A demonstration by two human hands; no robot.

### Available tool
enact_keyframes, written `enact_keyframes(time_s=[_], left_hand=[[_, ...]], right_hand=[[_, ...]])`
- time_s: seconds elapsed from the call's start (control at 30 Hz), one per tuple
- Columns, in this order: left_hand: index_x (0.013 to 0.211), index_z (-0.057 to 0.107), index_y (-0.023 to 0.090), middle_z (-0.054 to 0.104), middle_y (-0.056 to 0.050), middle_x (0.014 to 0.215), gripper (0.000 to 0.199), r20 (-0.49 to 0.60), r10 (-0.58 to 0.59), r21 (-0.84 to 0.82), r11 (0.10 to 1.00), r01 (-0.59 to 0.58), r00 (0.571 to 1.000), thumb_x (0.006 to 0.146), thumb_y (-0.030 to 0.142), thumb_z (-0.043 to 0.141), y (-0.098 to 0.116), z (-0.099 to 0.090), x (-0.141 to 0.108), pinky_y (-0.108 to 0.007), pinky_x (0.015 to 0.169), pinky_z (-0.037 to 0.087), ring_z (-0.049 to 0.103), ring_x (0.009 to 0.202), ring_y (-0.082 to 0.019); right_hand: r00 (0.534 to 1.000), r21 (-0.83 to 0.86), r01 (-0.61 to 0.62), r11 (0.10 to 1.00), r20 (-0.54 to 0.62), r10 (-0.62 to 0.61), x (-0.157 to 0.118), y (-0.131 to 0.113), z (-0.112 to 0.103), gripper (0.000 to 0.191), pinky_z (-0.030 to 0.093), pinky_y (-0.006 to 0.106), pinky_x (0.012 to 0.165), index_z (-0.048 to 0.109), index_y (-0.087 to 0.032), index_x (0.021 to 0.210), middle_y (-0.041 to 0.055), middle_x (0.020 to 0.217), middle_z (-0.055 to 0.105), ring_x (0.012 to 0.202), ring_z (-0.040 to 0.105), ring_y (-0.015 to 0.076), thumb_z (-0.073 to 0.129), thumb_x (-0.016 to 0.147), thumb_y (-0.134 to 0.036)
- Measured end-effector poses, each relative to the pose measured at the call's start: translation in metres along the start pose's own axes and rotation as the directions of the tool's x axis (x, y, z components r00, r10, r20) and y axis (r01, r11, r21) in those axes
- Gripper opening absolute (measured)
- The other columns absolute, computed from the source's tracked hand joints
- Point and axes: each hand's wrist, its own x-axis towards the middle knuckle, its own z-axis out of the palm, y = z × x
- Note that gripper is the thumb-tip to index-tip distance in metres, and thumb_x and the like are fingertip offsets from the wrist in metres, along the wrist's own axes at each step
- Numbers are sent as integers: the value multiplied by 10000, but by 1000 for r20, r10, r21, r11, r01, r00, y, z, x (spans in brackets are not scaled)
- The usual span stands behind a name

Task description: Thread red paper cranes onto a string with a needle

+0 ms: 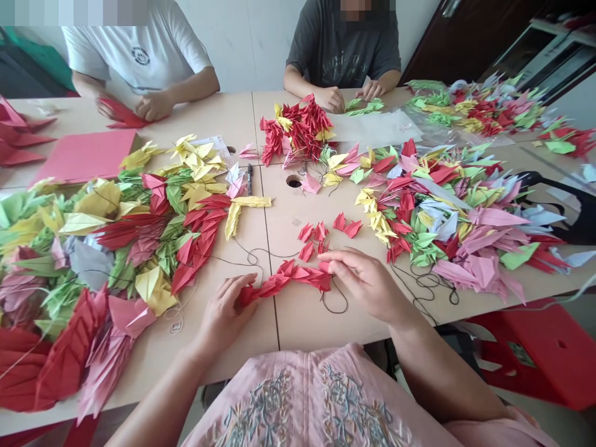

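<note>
A short string of red folded-paper cranes [294, 276] lies across the table in front of me. Its left end is under my left hand [227, 310], whose fingers curl around it. At the right end, my right hand [365, 279] has thumb and index finger pinched together; what is between the tips is too small to make out. Just beyond are several loose red paper cranes [313, 233], with another red pair [347, 225] to their right. A thin dark thread [336, 310] loops on the table below my right fingers.
Heaps of colourful paper cranes lie left [116, 248] and right [447, 211]. A red crane pile [300, 130] stands beyond a table hole [293, 180]. Two people sit opposite, handling folded paper. Red paper sheets [86, 155], a pen [249, 180] and a red stool [549, 347] are around.
</note>
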Motion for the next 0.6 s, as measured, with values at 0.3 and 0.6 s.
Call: enact_keyframes(time_s=[0.3, 0.6], left_hand=[[1178, 603, 227, 736, -69, 1013, 330, 46, -8, 117, 993, 2, 999, 865, 329, 580, -24, -13, 2, -359, 784, 539, 674, 931, -260], [1210, 603, 231, 722, -77, 1017, 409, 169, -66, 187, 982, 34, 983, 892, 472, 516, -41, -35, 0, -380, 812, 534, 672, 945, -271]], right_hand=[[930, 438, -82, 895, -289, 226, -41, 25, -65, 198, 485, 272, 672, 748, -315, 1026, 4, 712, 611, 696, 566, 135, 674, 869, -410], [871, 541, -116, 833, -347, 347, -54, 40, -78, 239, 471, 204, 642, 768, -288, 974, -7, 708, 616, 683, 551, 102, 763, 781, -429]])
